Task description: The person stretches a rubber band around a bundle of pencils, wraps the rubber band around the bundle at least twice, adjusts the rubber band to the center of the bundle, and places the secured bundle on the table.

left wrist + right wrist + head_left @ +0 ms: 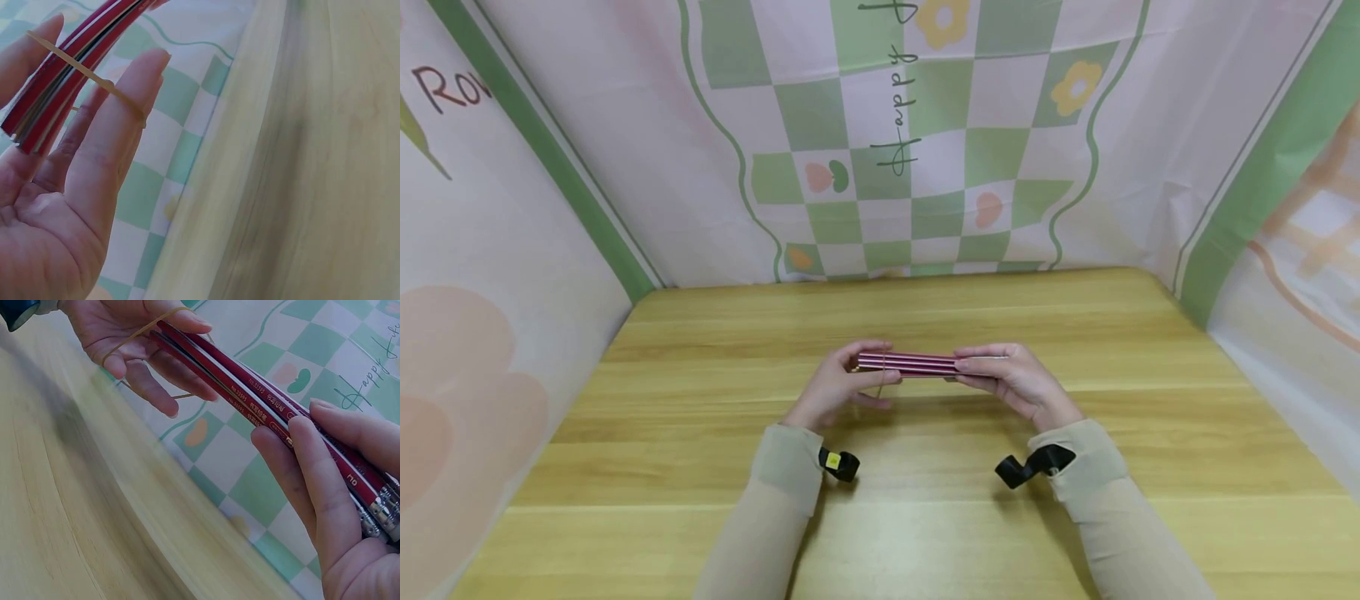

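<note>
A bundle of red pencils [917, 364] is held level above the table. My right hand [1018, 383] grips it, thumb on one side and fingers on the other, near the metal ferrules [382, 506]. Around the bundle's other end, my left hand [835, 383] has its fingers spread. A thin tan rubber band [81, 67] is stretched over the left thumb and fingers and encircles the pencils' plain ends. In the right wrist view the band stands apart from the pencils at several places. Whether the left fingers touch the pencils, I cannot tell.
Beneath both hands lies a wood-grain table [925, 500]. A printed cloth [940, 167] with green and white checks hangs behind its far edge, and more cloth [497, 333] covers the sides. Black straps [842, 465] hang at both wrists.
</note>
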Demonstrator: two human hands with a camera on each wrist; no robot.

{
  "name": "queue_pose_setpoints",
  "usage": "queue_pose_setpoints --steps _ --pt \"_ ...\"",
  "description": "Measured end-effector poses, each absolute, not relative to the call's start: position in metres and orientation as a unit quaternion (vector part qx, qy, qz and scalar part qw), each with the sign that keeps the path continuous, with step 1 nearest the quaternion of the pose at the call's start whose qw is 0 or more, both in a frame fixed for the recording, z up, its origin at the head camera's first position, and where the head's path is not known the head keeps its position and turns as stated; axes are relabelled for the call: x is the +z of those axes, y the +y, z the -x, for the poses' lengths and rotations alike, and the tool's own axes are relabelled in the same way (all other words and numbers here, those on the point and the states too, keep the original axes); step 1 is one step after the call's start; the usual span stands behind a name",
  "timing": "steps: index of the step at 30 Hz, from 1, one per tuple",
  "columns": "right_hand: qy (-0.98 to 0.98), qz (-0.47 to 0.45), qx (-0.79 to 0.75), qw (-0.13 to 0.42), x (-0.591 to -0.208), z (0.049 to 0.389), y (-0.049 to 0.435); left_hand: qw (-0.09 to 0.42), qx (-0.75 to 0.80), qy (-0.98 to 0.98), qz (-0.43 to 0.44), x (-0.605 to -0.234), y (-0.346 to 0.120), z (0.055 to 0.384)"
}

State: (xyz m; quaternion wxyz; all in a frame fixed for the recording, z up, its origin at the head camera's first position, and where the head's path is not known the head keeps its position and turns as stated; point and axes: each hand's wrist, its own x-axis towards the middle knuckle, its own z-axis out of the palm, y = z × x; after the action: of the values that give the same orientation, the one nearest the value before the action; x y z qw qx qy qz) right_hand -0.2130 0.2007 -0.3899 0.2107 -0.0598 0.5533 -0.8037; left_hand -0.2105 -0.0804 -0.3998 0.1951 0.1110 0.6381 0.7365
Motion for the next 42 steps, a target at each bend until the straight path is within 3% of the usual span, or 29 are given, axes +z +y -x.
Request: queue_pose_setpoints --steps 25,42 --pt "0.517 0.056 -0.830 0.200 -0.383 0.208 0.197 0.204 0.771 0.597 -0.092 -0.407 -0.070 0.211" --pt "0.497 -0.004 -0.860 0.114 -0.383 0.207 0.184 0.218 0.730 0.646 -0.047 -0.400 -0.044 0.199"
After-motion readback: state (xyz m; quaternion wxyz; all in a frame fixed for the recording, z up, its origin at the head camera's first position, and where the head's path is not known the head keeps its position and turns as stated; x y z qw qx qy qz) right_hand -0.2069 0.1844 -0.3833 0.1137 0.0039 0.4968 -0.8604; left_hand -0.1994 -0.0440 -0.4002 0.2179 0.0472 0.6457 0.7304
